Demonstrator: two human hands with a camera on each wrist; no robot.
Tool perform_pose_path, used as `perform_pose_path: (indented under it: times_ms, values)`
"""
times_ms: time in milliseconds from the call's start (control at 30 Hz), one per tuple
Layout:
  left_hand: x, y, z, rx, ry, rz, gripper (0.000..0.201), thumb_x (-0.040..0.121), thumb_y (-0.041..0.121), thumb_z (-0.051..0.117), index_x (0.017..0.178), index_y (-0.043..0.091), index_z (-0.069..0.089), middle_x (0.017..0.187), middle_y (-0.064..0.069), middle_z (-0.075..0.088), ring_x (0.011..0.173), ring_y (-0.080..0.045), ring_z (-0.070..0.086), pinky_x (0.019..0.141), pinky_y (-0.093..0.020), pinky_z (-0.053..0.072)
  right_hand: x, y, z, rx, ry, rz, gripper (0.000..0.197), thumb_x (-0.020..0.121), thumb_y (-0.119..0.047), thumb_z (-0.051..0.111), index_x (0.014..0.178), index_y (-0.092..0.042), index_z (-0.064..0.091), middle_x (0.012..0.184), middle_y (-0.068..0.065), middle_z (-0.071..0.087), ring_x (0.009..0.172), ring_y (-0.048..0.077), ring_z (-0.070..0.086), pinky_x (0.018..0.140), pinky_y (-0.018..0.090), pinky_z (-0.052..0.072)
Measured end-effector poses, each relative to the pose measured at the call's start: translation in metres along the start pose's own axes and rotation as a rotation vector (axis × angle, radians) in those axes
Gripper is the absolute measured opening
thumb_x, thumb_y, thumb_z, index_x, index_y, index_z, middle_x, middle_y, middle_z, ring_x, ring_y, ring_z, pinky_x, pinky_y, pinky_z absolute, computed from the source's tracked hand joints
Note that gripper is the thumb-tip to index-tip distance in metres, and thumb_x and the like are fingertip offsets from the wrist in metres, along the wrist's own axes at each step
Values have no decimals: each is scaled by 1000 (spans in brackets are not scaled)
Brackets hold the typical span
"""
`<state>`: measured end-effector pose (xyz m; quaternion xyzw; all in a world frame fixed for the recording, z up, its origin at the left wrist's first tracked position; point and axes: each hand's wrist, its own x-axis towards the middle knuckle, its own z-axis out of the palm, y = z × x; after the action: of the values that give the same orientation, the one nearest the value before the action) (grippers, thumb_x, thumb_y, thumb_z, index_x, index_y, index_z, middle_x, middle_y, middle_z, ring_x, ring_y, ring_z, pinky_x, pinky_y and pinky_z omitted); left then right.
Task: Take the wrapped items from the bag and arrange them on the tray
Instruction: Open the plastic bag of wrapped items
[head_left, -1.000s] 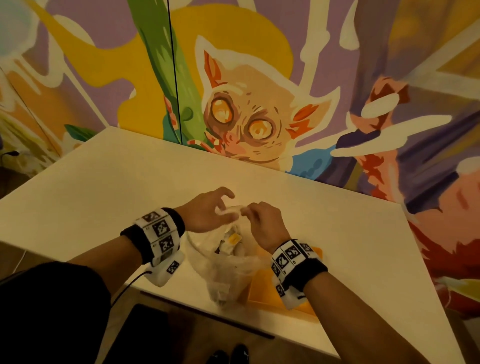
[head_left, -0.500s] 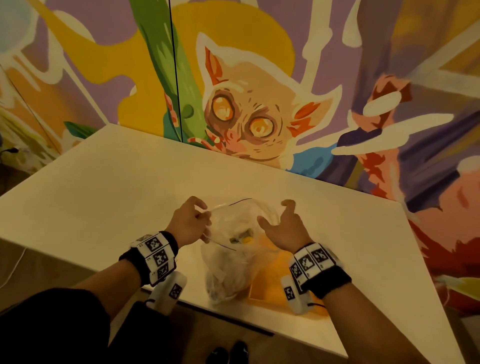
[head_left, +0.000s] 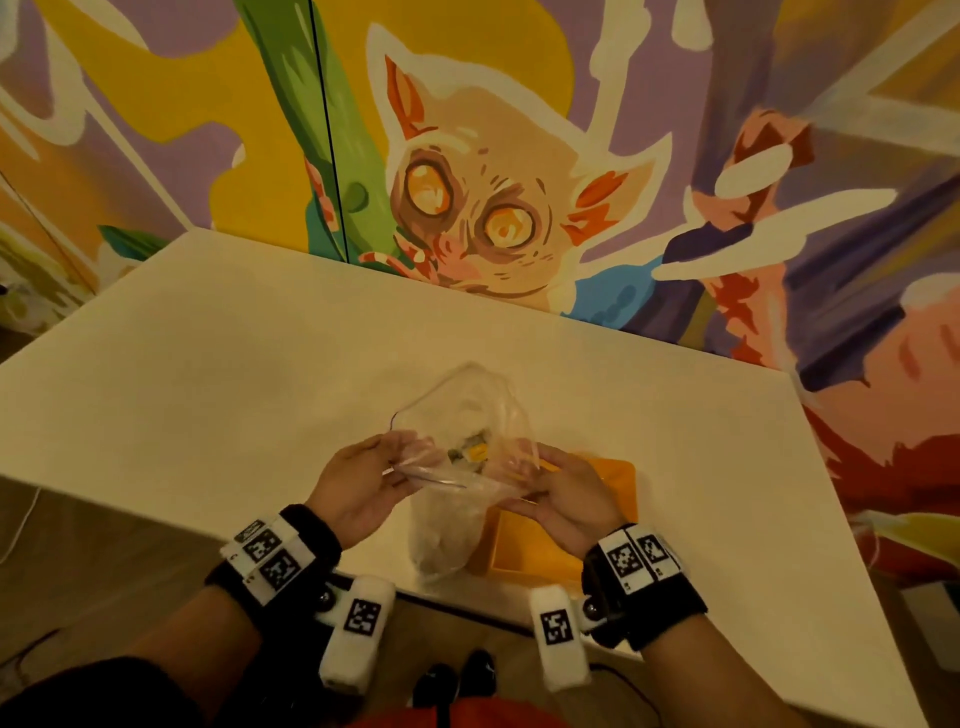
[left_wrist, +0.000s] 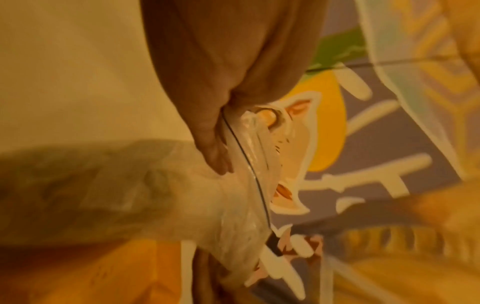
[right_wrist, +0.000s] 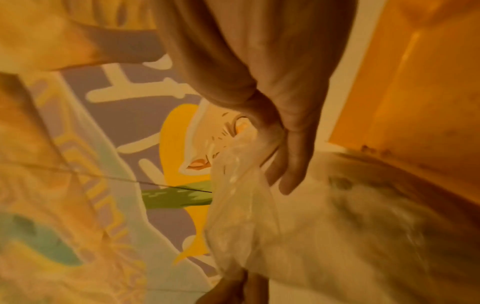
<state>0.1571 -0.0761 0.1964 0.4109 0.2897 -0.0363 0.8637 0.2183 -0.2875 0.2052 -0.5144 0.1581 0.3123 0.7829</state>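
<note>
A clear plastic zip bag (head_left: 457, 499) stands on the white table near its front edge, its mouth pulled wide. Wrapped items (head_left: 470, 451) show through the mouth, one with a yellow label. My left hand (head_left: 363, 480) pinches the left side of the bag's rim (left_wrist: 244, 156). Opposite it, my right hand (head_left: 558, 486) grips the right side of the rim (right_wrist: 241, 164). An orange tray (head_left: 597, 499) lies just right of the bag, partly hidden behind my right hand and the bag (right_wrist: 324, 216).
The white table (head_left: 234, 389) stretches away to a painted mural wall (head_left: 467, 182). Its front edge runs just below the bag, with floor and shoes (head_left: 457, 680) beneath. The tray's orange wall (right_wrist: 402, 102) fills the upper right of the right wrist view.
Both hands went from meeting at the closed bag top to pulling its rim apart, then shifted nearer to me. The bag mouth now stands wide.
</note>
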Motion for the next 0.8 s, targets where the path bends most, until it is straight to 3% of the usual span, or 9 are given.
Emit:
perform_pose_path:
  times_ms: [67,167,233,300,400,467,533,667,800]
  values:
    - [4,-5,1,-190,19,-56,25,105,17,36,108,1,55,105,-12,69,95,-25,68,75,-32,60,1,4,2,169,25,18,34,93,17,40,118,-3,53,106,20,64,86,31,70,69,46,59]
    - [9,-9,3,-348,49,-105,26,105,15,34,89,5,53,70,-6,62,66,-15,67,54,-22,57,6,7,4,350,109,49,37,98,12,33,128,-5,46,87,14,58,71,23,61,55,32,55]
    - [16,-13,5,-449,124,-124,28,104,9,34,82,7,50,61,-2,45,45,-12,53,47,-22,50,8,7,5,418,149,68,53,96,15,24,142,-9,36,74,10,49,58,20,54,59,28,46]
    - [24,-17,5,-527,145,-161,29,101,4,31,76,13,43,59,1,31,44,-11,34,44,-22,38,9,8,7,415,149,84,59,93,17,21,140,-14,39,70,9,48,52,19,53,65,27,37]
    - [30,-22,4,-457,93,-183,34,97,21,38,64,18,31,57,3,22,45,-12,23,43,-22,26,8,8,8,1,226,91,30,97,4,37,118,-7,55,87,13,60,70,26,57,60,34,47]
    - [30,-18,4,-436,82,-194,46,95,43,47,60,17,32,57,3,19,46,-12,23,46,-23,24,7,9,9,-312,315,65,26,99,-17,50,122,-6,43,86,12,54,61,22,51,49,30,44]
    - [29,-16,5,-360,106,-174,48,92,48,55,62,17,33,55,3,19,46,-11,22,46,-22,24,5,11,6,-456,320,36,33,99,-31,52,118,-14,30,80,9,44,53,18,44,42,26,39]
    - [26,-19,14,-195,204,-78,43,99,42,48,67,16,35,48,3,23,40,-12,25,41,-24,31,0,11,9,-489,286,-64,12,97,-7,55,91,-8,45,80,10,50,45,17,51,36,23,42]
    - [17,-17,25,-162,218,-84,44,101,49,33,74,16,43,39,1,40,34,-12,34,37,-18,30,3,11,21,-387,210,47,6,94,5,52,94,5,58,100,17,57,64,26,67,57,34,60]
